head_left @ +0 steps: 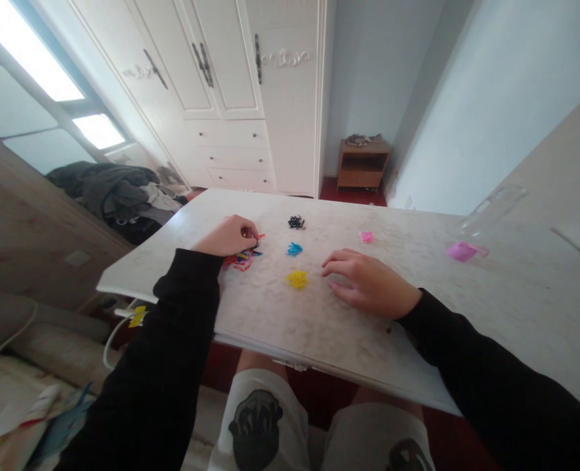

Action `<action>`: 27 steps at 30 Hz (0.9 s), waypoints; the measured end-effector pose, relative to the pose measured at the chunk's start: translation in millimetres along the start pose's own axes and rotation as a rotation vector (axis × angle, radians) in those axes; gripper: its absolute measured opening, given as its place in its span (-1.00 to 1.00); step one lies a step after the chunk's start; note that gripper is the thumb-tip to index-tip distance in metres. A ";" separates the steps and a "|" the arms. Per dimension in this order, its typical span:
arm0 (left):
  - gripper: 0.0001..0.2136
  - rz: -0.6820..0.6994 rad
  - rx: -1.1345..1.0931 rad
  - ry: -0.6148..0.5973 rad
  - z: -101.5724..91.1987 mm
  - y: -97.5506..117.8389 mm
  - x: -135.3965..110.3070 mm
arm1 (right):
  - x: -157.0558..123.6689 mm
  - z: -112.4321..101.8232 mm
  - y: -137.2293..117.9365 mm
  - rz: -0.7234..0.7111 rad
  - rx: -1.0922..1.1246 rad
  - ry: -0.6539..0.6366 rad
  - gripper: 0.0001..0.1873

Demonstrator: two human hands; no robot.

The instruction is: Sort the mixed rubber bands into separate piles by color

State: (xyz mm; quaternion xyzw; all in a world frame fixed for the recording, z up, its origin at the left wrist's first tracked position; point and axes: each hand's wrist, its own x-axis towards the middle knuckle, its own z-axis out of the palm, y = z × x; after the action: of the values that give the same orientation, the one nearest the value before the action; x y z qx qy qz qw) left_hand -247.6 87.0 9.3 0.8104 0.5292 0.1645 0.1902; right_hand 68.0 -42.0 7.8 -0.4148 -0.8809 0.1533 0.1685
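My left hand (231,235) is over a mixed pile of small coloured rubber bands (240,261), its fingers curled and pinched together at the pile's far edge. What lies between those fingertips is hidden. My right hand (363,278) rests on the white table (270,320), fingers loosely apart, with nothing in it. Just left of its fingertips is a heap of yellow rubber bands (297,280). Farther back sit a small blue heap (294,249) and a black heap (296,222). Beyond my right hand is a little pink heap (367,237).
On the table's right side lie a clear plastic bottle or jar (493,209) and a purple-pink pouch-like thing (462,251). Behind the table stand a white wardrobe (290,144) and a small wooden cabinet (363,165). Dark clothes (118,196) are heaped at the left.
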 end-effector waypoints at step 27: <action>-0.79 0.145 0.213 0.186 4.7 38.0 26.7 | 2.3 -4.5 7.2 -0.001 -0.036 0.319 -0.86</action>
State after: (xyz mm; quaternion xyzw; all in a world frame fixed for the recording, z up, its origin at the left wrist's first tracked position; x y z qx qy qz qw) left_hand -204.8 97.0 25.2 0.8435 0.4989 0.1949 0.0408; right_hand 73.4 -35.3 9.3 -0.4365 -0.8457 0.0698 0.2989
